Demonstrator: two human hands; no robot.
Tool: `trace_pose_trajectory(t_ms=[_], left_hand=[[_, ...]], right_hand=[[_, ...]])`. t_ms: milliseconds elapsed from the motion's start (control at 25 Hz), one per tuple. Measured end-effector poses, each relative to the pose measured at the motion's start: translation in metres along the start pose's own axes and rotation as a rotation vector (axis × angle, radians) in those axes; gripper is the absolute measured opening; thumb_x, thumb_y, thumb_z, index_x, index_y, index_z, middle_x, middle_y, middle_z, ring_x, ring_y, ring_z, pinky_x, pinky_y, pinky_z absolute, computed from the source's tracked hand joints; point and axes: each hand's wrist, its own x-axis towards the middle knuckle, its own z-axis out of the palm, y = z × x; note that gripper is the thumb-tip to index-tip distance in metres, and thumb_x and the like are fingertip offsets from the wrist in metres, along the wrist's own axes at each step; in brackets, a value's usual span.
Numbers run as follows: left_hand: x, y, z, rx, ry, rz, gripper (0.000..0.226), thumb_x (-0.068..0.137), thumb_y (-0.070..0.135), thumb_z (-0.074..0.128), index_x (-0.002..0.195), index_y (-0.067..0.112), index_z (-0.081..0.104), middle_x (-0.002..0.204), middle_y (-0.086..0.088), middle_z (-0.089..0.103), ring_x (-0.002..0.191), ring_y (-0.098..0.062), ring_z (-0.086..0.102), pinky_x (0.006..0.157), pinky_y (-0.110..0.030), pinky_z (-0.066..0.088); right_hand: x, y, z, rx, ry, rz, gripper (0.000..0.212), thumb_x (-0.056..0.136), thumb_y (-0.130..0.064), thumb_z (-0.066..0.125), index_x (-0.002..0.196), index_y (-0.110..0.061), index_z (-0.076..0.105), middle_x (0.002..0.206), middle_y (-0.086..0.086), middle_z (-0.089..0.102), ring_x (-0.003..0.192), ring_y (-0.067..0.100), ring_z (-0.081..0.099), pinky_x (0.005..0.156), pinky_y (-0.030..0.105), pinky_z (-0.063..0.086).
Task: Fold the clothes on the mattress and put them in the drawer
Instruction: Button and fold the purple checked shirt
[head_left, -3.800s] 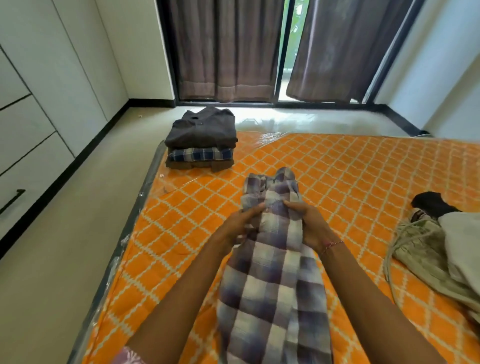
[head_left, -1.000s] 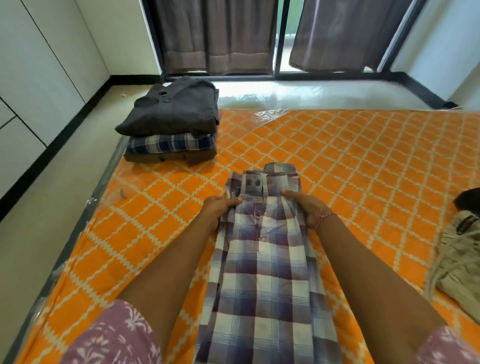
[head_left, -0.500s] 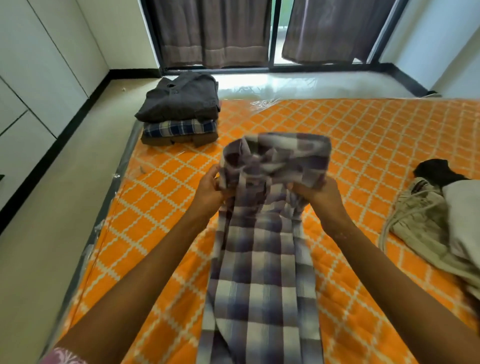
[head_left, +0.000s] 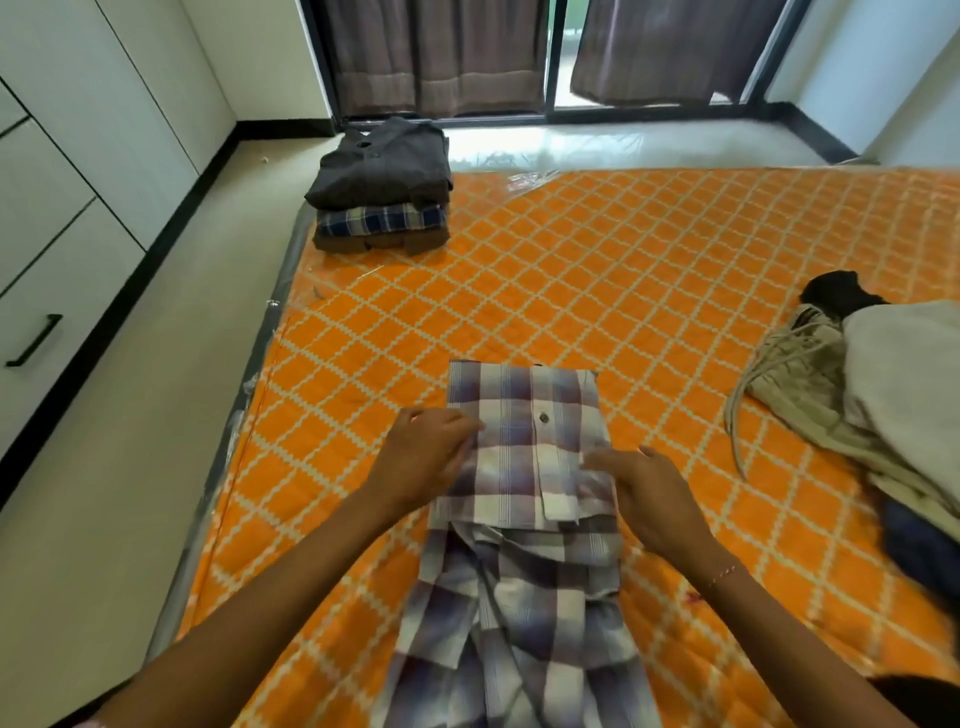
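On mattress (head_left: 623, 291), hands (head_left: 535, 478) at shirt (head_left: 524, 467) edges

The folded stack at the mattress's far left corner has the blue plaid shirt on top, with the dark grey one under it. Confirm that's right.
Not quite. In the head view the dark grey shirt tops the folded stack on the mattress; the blue plaid shirt lies under it, above a brown garment. The far left corner is right.
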Motion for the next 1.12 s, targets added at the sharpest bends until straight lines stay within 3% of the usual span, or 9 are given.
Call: trace_pose_trajectory(t_ms=[120, 200, 360, 600, 720, 840, 960, 1040, 1120], left_hand=[[0.0, 0.042, 0.031, 0.067, -0.238, -0.173, 0.086, 0.077, 0.069, 0.001, 0.15, 0.028, 0.019, 0.157, 0.0, 0.017, 0.146, -0.019, 0.013, 0.113, -0.052, 0.006], [-0.018, 0.037, 0.07, 0.145, -0.346, -0.174, 0.083, 0.074, 0.074, -0.015, 0.147, 0.033, -0.013, 0.158, -0.002, -0.011, 0.147, -0.019, -0.007, 0.115, -0.057, -0.001], [-0.038, 0.013, 0.094, 0.168, -0.334, -0.206, 0.071, 0.094, 0.065, 0.004, 0.151, 0.024, 0.011, 0.155, -0.007, 0.022, 0.14, -0.027, 0.029, 0.108, -0.053, 0.016], [-0.057, 0.007, 0.083, 0.143, -0.285, -0.065, 0.08, 0.079, 0.071, -0.018, 0.146, 0.026, -0.011, 0.153, -0.001, -0.014, 0.143, -0.021, -0.012, 0.116, -0.046, 0.001], [-0.112, -0.003, 0.075, 0.158, -0.36, -0.007, 0.059, 0.099, 0.053, 0.001, 0.151, 0.025, 0.001, 0.156, -0.008, 0.012, 0.144, -0.028, 0.016, 0.112, -0.039, 0.013], [-0.143, -0.012, 0.059, 0.136, -0.399, 0.018, 0.057, 0.094, 0.042, 0.004, 0.148, 0.023, 0.0, 0.155, -0.005, 0.002, 0.144, -0.024, 0.004, 0.117, -0.04, 0.016], [-0.167, -0.016, 0.042, 0.153, -0.391, 0.056, 0.066, 0.09, 0.032, 0.024, 0.151, 0.018, 0.001, 0.154, -0.011, 0.02, 0.145, -0.026, 0.009, 0.105, -0.044, 0.042], [-0.18, -0.013, 0.031, 0.222, -0.469, 0.132, 0.073, 0.095, 0.051, 0.025, 0.152, 0.015, -0.003, 0.159, -0.008, 0.004, 0.147, -0.022, -0.004, 0.111, -0.042, 0.029], [-0.183, -0.001, 0.031, 0.295, -0.552, 0.293, 0.081, 0.09, 0.061, 0.028, 0.151, 0.02, -0.006, 0.159, -0.004, -0.009, 0.147, -0.022, -0.007, 0.116, -0.04, 0.008]], right_hand=[[0.001, -0.029, 0.037, -0.115, -0.05, 0.113, 0.071, 0.085, -0.067, 0.005, 0.145, -0.037, 0.029, 0.155, -0.012, 0.007, 0.146, 0.015, 0.007, 0.113, 0.06, 0.005], [-0.006, -0.035, 0.079, -0.302, -0.154, 0.147, 0.066, 0.092, -0.062, 0.006, 0.148, -0.033, 0.024, 0.158, -0.001, 0.008, 0.146, 0.024, 0.009, 0.105, 0.07, 0.017], [-0.013, -0.031, 0.101, -0.347, -0.114, 0.182, 0.06, 0.093, -0.053, 0.03, 0.148, -0.03, 0.025, 0.157, 0.007, 0.021, 0.144, 0.029, 0.017, 0.102, 0.068, 0.022], [-0.03, -0.006, 0.075, -0.397, -0.255, 0.058, 0.056, 0.1, -0.052, 0.006, 0.147, -0.028, 0.025, 0.152, 0.008, 0.03, 0.14, 0.028, 0.021, 0.095, 0.062, 0.042], [-0.084, 0.018, 0.057, -0.525, -0.351, -0.178, 0.05, 0.101, -0.044, 0.005, 0.149, -0.038, -0.005, 0.158, 0.009, 0.004, 0.145, 0.03, 0.003, 0.108, 0.053, 0.03], [-0.109, 0.029, 0.034, -0.575, -0.514, -0.227, 0.081, 0.098, -0.021, 0.032, 0.133, -0.042, -0.038, 0.15, 0.003, -0.029, 0.14, 0.023, -0.023, 0.118, 0.045, 0.012], [-0.128, 0.023, 0.023, -0.654, -0.441, -0.369, 0.087, 0.086, -0.039, 0.045, 0.149, -0.03, -0.014, 0.158, 0.011, 0.006, 0.145, 0.03, 0.01, 0.109, 0.05, 0.034], [-0.136, 0.015, 0.021, -0.7, -0.515, -0.421, 0.091, 0.073, -0.057, 0.045, 0.152, -0.023, 0.014, 0.154, 0.012, 0.026, 0.142, 0.029, 0.024, 0.108, 0.051, 0.035], [-0.134, 0.003, 0.024, -0.703, -0.555, -0.528, 0.085, 0.073, -0.054, 0.041, 0.15, -0.022, 0.023, 0.154, 0.011, 0.026, 0.142, 0.027, 0.023, 0.11, 0.049, 0.025]])
